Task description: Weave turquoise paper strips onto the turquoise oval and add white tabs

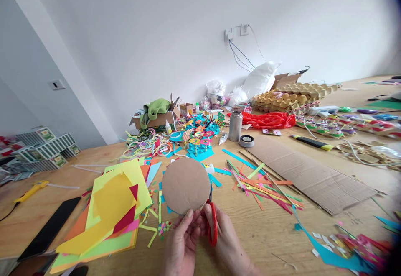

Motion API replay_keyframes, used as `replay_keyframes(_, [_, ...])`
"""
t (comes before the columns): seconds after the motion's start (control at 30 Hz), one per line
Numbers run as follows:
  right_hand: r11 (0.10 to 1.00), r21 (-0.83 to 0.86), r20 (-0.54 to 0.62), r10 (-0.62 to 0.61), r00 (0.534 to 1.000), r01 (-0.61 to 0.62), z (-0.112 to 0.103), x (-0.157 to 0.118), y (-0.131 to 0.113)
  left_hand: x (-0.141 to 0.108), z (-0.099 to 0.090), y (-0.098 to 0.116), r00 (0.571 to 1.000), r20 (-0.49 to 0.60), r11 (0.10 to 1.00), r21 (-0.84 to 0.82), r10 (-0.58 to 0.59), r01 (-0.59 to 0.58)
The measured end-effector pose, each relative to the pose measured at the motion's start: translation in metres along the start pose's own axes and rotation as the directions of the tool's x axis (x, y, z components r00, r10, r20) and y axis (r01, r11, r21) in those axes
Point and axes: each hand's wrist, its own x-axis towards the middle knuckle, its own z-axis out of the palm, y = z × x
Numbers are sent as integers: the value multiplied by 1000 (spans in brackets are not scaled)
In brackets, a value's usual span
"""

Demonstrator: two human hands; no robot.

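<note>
Cardboard disc (187,184) is pinched by the left hand (185,231), just ahead of it; red scissors (214,226), by the right hand (224,228). For clean trimming, the disc is best turned slowly.

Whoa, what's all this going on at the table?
Someone is doing papercraft by hand. The left hand grips a round cardboard disc by its lower edge, with bits of blue paper poking out past its left side. The right hand holds red-handled scissors, their blades near the disc's right edge; whether they're cutting is hard to tell. Coloured sheets lie to the left, thin paper strips to the right.
</note>
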Motion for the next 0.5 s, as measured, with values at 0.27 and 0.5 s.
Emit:
replay_keyframes(0.27, [997, 61, -15, 56, 998, -55, 3, -4, -5, 0, 0, 0, 1000, 2, 1000, 0, 19, -19])
replay_keyframes(0.5, [998, -62, -58, 31, 998, -34, -1, -1, -5, -2, 2, 3, 998, -49, 999, -22, 35, -36])
